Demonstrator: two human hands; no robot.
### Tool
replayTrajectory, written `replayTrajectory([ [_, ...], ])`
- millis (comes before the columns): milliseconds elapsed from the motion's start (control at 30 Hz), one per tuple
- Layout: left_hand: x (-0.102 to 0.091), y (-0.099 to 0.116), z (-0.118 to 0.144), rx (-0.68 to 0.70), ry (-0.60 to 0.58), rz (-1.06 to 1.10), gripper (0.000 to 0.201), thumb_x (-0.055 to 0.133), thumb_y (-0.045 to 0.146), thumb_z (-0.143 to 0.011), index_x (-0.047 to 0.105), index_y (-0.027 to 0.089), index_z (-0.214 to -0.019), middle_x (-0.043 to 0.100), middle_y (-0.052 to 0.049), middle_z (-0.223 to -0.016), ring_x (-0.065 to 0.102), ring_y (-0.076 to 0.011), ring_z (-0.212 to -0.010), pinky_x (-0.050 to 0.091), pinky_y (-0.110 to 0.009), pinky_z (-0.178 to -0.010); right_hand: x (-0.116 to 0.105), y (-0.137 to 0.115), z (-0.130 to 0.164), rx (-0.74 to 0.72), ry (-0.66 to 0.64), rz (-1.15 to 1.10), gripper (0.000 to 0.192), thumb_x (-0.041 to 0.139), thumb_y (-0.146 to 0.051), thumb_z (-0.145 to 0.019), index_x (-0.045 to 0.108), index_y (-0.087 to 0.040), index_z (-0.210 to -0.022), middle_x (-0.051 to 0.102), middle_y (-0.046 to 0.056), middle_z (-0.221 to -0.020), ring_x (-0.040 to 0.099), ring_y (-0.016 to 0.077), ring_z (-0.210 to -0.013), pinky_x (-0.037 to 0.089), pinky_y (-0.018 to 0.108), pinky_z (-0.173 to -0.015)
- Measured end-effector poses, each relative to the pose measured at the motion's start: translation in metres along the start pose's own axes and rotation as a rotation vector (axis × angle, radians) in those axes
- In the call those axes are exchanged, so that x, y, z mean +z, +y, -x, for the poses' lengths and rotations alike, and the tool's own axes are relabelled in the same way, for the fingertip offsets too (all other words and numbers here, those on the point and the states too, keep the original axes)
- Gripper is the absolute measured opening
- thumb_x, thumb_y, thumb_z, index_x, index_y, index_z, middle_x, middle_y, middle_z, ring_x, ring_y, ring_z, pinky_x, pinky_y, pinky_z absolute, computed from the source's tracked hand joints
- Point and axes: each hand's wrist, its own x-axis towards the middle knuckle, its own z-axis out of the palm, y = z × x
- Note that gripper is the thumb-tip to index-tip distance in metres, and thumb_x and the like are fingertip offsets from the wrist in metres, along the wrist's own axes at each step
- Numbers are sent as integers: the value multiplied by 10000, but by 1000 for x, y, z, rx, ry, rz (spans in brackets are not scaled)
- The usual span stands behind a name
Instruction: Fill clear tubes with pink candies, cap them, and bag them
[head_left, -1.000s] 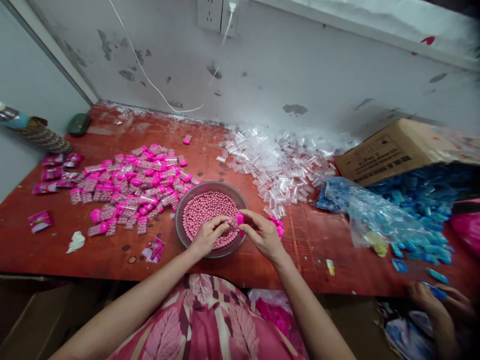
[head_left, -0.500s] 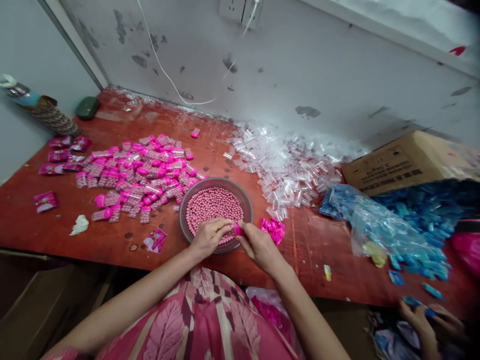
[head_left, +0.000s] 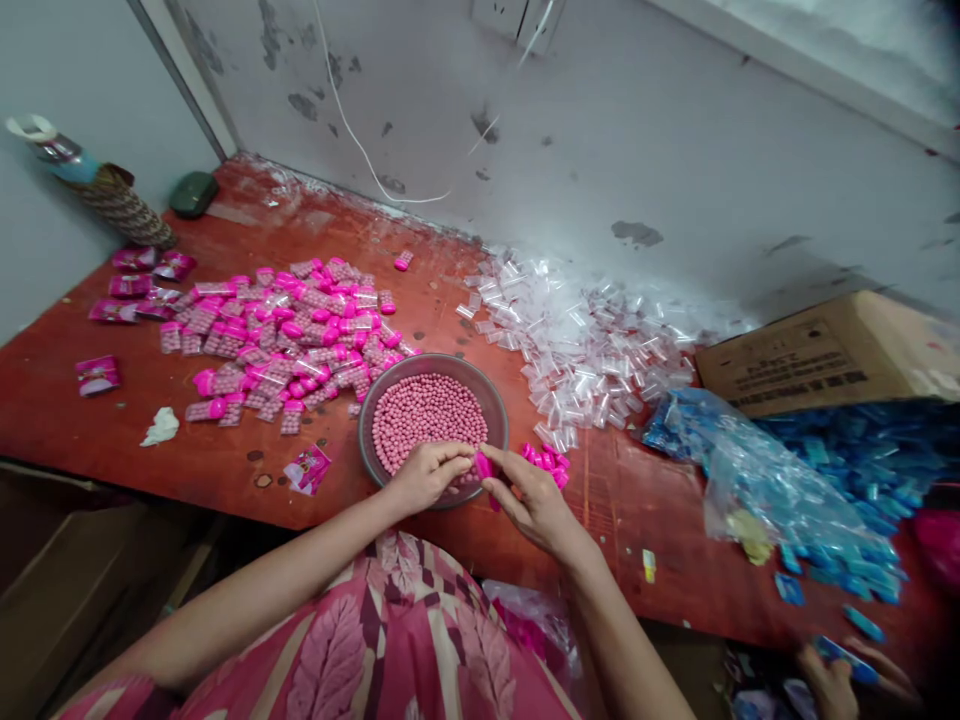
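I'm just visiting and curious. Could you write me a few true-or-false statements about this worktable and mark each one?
1. The round grey bowl contains small pink balls. True.
2. The heap of clear plastic tubes lies left of the bowl. False: it lies to the right, toward the wall.
3. The person's right hand has its fingers on a bright pink plastic cap. True.
4. The brown cardboard box is at the table's left end. False: it is on the right side.
5. The pile of pink-capped clear containers lies left of the bowl. True.
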Motion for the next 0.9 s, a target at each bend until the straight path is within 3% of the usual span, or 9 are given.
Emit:
replayTrajectory([
  [100, 4, 0, 1, 23, 91, -69, 274, 481, 359, -772, 641, 171, -890, 601, -27, -763, 555, -129, -603, 459, -217, -517, 5, 4, -1, 7, 11, 10, 418, 405, -196, -870, 361, -205, -1285, 552, 105, -1050, 530, 175, -955, 451, 315, -812],
  [233, 7, 2, -4, -42, 139, 158, 303, 523, 380, -742, 626, 168, -933, 594, -19, -715, 567, -146, -633, 476, -237, -536, 10, 6, -9, 67, 76, -57, 401, 412, -230, -866, 413, -197, -1266, 568, 100, -918, 539, 175, -830, 459, 315, -740],
  [300, 6, 5, -8, -44, 146, 346, 334, 566, 382, -718, 613, 143, -948, 600, -28, -711, 568, -144, -640, 486, -263, -593, 15, 7, -12, 156, 170, -244, 361, 434, -272, -858, 477, -221, -1214, 575, 90, -961, 541, 177, -868, 445, 329, -784],
  [433, -2, 6, -13, -20, 234, 551, 332, 601, 367, -708, 597, 147, -957, 621, -45, -800, 570, -139, -684, 483, -291, -668, 37, 13, -10, 337, 321, -897, 374, 451, -325, -851, 447, -253, -1218, 592, 68, -993, 574, 174, -850, 471, 339, -745],
  [533, -9, -1, -13, 21, 294, 442, 266, 598, 331, -716, 618, 161, -920, 629, -30, -831, 558, -122, -707, 456, -252, -693, 51, 19, -8, 404, 329, -1180, 367, 593, -278, -768, 519, -238, -1125, 616, 36, -877, 591, 135, -719, 484, 271, -659],
  [633, -15, -7, -11, 95, 295, 189, 235, 550, 294, -751, 631, 157, -923, 639, -38, -865, 556, -139, -769, 430, -245, -726, 52, 22, -12, 457, 447, -1264, 261, 654, -332, -709, 600, -212, -935, 611, -2, -734, 571, 100, -613, 478, 225, -606],
  [700, -17, -7, -9, 141, 265, 3, 227, 516, 274, -772, 633, 160, -930, 639, -49, -903, 553, -163, -838, 415, -270, -776, 46, 22, -18, 494, 490, -1285, 307, 633, -448, -695, 601, -200, -873, 610, 8, -715, 575, 122, -622, 490, 254, -602],
  [800, -18, -3, -6, 215, 217, -204, 217, 477, 254, -797, 636, 173, -919, 624, -57, -946, 534, -186, -920, 382, -305, -849, 38, 18, -26, 594, 340, -1329, 440, 527, -581, -712, 589, -182, -887, 621, 51, -771, 597, 175, -707, 507, 337, -641],
  [900, -18, -2, -5, 276, 219, -280, 217, 457, 247, -808, 631, 177, -917, 601, -65, -975, 514, -190, -964, 366, -321, -886, 41, 11, -30, 711, 138, -1469, 455, 464, -582, -749, 581, -172, -907, 629, 56, -771, 607, 191, -728, 507, 399, -683],
])
